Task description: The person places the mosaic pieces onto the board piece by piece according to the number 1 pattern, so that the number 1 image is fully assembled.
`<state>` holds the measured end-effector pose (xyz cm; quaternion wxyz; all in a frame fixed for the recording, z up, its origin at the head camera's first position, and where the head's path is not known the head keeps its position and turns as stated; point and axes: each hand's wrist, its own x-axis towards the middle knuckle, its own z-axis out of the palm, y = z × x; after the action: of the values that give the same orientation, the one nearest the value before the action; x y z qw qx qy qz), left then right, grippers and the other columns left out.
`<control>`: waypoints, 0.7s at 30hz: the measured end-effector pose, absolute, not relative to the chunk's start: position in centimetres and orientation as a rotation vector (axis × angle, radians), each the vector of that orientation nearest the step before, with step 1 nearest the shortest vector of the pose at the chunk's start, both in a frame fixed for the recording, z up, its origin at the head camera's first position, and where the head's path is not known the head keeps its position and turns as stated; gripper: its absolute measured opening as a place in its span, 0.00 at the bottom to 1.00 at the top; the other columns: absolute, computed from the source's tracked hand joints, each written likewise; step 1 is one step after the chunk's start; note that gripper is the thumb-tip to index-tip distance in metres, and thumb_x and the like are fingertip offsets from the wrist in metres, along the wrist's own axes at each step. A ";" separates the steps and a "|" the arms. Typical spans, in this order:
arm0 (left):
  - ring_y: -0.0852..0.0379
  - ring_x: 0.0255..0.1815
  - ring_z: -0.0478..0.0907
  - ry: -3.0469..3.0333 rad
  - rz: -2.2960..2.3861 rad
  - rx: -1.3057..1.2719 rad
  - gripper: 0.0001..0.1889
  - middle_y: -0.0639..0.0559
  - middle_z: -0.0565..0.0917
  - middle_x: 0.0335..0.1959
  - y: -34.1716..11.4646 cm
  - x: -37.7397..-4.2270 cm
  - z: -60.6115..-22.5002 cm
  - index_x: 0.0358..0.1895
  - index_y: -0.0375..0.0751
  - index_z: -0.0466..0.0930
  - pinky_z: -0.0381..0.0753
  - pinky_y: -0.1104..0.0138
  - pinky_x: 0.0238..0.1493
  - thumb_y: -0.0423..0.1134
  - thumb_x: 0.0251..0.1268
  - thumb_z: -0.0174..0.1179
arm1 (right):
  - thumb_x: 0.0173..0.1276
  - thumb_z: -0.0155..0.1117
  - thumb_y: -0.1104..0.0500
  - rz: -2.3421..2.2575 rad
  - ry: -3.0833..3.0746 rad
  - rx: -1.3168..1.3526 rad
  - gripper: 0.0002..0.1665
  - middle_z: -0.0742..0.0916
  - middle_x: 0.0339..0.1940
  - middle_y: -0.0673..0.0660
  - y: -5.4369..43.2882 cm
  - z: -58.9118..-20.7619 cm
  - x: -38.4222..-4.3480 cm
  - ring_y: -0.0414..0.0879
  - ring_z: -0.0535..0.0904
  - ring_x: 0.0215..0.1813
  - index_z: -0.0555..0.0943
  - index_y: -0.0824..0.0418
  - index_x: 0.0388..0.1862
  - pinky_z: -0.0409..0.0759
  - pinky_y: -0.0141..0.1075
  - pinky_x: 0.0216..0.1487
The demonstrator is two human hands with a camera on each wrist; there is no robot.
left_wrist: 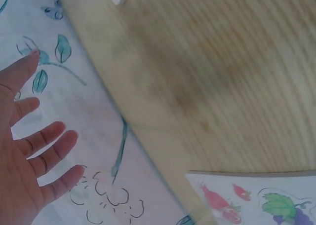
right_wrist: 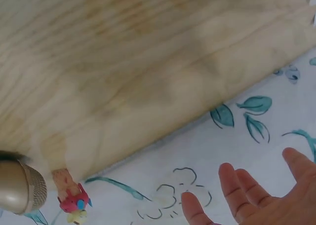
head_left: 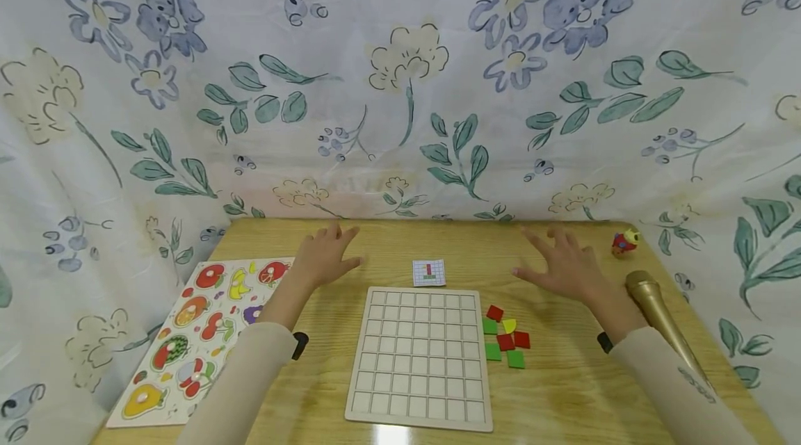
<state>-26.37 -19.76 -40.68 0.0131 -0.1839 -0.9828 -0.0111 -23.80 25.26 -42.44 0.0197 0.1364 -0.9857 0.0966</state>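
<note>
Pale, smooth grid board (head_left: 423,354), squarish and flat, lies before you on the grained wooden table (head_left: 551,389); thin red, green and yellow tiles (head_left: 505,342) cluster just beside its right edge. Your left hand (head_left: 322,257) and right hand (head_left: 566,265) spread wide.

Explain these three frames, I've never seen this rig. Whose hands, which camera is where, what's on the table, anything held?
There's no machine: these are a person's bare hands. The wide picture comes from a camera worn on the head, looking forward and down; the other two come from cameras worn on each wrist.

On the wooden table lies a pale grid board, with a small printed card beyond it and loose red, green and yellow pieces along its right side. A fruit-picture board lies at left; a gold microphone and small toy figure are at right.

Nothing is held: the left hand and right hand have their fingers apart.
</note>
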 end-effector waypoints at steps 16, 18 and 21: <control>0.53 0.36 0.71 -3.164 -0.392 -0.759 0.32 0.43 0.74 0.49 -20.4 -23.7 -44.8 0.73 0.56 0.69 0.71 0.57 0.36 0.57 0.66 0.62 | 0.65 0.55 0.26 0.306 -3.034 0.468 0.51 0.70 0.66 0.74 25.1 -45.0 -22.1 0.74 0.68 0.64 0.62 0.52 0.78 0.68 0.74 0.48; 0.54 0.35 0.69 -3.194 -0.457 -0.784 0.34 0.43 0.73 0.50 -20.7 -23.5 -45.0 0.72 0.57 0.69 0.70 0.59 0.35 0.57 0.63 0.65 | 0.65 0.55 0.26 0.295 -3.025 0.471 0.50 0.70 0.65 0.73 25.1 -45.3 -21.9 0.73 0.69 0.64 0.62 0.51 0.78 0.69 0.73 0.47; 0.55 0.34 0.67 -3.222 -0.494 -0.822 0.36 0.43 0.72 0.50 -21.0 -23.3 -45.3 0.72 0.57 0.70 0.69 0.61 0.34 0.58 0.59 0.68 | 0.65 0.56 0.26 0.295 -3.020 0.479 0.50 0.71 0.65 0.73 25.2 -45.6 -21.7 0.73 0.69 0.63 0.62 0.51 0.78 0.69 0.73 0.48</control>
<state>-23.32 -21.02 -45.25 -0.1098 -0.2432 -0.9526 -0.1462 -21.74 25.21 -45.62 0.0350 0.1558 -0.9825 0.0960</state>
